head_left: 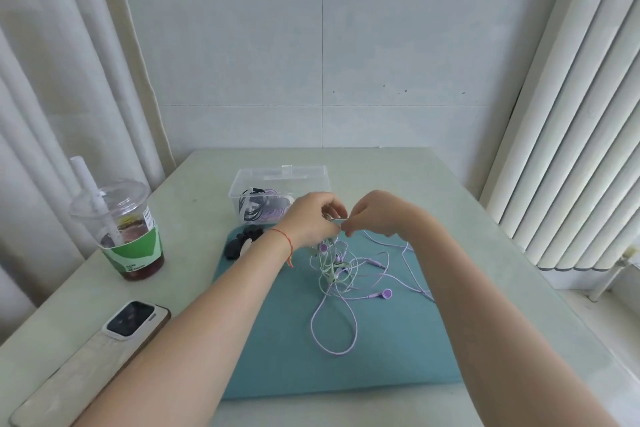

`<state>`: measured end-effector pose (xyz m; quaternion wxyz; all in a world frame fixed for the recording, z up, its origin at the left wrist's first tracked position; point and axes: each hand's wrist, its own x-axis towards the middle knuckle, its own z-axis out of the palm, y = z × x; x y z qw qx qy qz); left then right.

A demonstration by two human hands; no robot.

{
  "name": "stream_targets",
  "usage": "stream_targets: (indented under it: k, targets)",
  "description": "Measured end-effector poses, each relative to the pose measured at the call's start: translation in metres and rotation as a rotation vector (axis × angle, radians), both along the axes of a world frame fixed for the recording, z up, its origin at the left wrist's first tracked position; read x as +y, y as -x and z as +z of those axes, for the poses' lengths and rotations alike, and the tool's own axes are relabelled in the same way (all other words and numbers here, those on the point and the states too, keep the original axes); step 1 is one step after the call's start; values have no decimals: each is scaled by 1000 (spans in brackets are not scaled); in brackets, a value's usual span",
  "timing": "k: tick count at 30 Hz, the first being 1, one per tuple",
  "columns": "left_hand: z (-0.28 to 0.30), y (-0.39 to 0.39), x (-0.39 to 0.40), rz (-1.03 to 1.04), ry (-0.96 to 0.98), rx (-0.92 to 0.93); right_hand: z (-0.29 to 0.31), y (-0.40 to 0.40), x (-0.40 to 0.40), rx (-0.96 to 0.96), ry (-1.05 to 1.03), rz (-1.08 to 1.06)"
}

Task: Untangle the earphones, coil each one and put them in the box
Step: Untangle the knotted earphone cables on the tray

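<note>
Partway: coiled sets are sitting in the box (242,184) at 11 o'clock; left hand (308,218) and right hand (375,215) are pinching the purple-green tangle (334,267).

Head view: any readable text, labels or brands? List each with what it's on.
Nothing legible.
Drink cup: white sticker label near the lid, print too small to read.
Green sleeve on that cup: a few pale lines of print, too blurred to read.
Phone, clear box: no text visible.
</note>
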<state>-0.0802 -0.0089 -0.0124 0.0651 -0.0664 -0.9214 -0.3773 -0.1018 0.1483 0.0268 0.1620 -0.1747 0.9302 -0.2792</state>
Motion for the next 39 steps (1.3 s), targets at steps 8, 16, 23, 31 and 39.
stream_targets:
  k: [8,16,23,31,39]
  targets:
    - [11,-3,-22,400,-852,144,-8,5,12,-30,403,-80]
    - [-13,-9,-7,133,-501,-178,2,6,-3,190,495,-219]
    - [-20,-7,-19,335,-375,-170,5,9,7,256,220,-175]
    - [7,-13,4,61,-623,4,9,8,-1,186,432,-28]
    - [-13,8,-4,202,-674,-59,-14,29,7,233,439,-144]
